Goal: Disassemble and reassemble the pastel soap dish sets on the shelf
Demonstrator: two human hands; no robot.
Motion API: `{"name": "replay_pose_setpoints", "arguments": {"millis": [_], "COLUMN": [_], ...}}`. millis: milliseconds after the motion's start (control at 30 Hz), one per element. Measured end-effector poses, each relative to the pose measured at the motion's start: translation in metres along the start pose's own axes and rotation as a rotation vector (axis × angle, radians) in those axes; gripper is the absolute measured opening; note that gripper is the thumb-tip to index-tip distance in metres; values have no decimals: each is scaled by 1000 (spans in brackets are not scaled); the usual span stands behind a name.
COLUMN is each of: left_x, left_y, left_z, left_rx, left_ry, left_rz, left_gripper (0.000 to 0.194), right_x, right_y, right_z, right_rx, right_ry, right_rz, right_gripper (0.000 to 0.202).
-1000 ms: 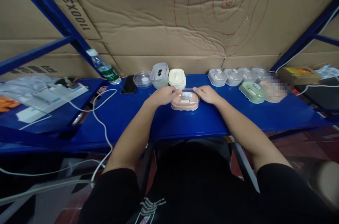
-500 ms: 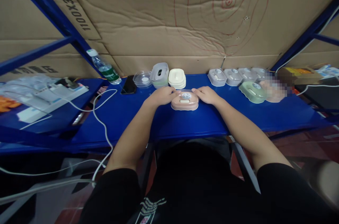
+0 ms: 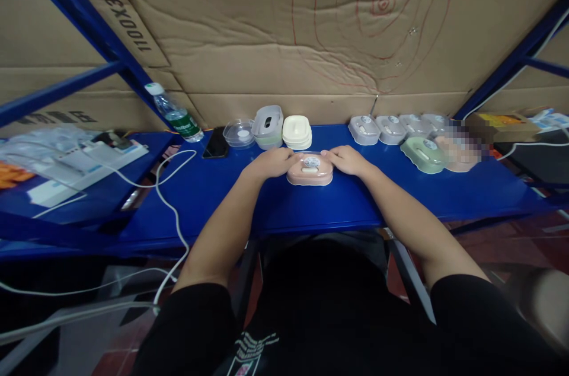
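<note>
"Where are your hands just now?"

"Both at the pink container (image 3: 310, 174), which sits flat on the blue table (image 3: 320, 208) right in front of me. My left hand (image 3: 272, 163) is at its far left corner, my right hand (image 3: 349, 160) at its far right corner."

"How far open are they?"

"Half curled, both of them, with the thumbs reaching inward to the clear cover (image 3: 320, 168). Most of my fingers are hidden from me – I can't tell whether I'm gripping it or only pressing."

"And what's around it?"

"Just beyond my left hand there's a cream stack (image 3: 297, 133), then a grey container (image 3: 268, 122) and a clear round dish (image 3: 239, 134) further left. A phone (image 3: 216, 143) lies next to the dish, near a tilted-looking bottle (image 3: 178, 120)."

"On the right?"

"A row of greyish containers (image 3: 364, 130) along the far side, with a green container (image 3: 424, 155) nearer me – the pink one beside it is partly blurred out."
</note>
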State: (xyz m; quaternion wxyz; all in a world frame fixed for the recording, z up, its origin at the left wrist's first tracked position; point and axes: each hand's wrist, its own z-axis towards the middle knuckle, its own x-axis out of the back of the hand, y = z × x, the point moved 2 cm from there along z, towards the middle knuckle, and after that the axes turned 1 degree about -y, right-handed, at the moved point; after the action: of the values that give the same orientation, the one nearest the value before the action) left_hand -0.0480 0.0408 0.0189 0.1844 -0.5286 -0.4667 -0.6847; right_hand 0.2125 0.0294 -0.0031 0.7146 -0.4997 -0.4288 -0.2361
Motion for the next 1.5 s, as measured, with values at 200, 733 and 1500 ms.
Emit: {"name": "replay_pose_setpoints", "arguments": {"millis": [200, 733, 1500], "left_x": [-1, -4, -10], "left_y": [1, -3, 8], "left_z": [1, 3, 6], "left_rx": [13, 17, -53], "left_ry": [-15, -2, -166], "left_rz": [-16, 13, -283], "left_gripper": [57, 53, 63], "right_x": [1, 3, 41], "right_y": [1, 3, 13], "right_z": [0, 2, -7], "right_rx": [6, 14, -224], "right_ry": [-22, -38, 342], "right_rz": [36, 115, -104], "right_gripper": [71, 71, 15]}}
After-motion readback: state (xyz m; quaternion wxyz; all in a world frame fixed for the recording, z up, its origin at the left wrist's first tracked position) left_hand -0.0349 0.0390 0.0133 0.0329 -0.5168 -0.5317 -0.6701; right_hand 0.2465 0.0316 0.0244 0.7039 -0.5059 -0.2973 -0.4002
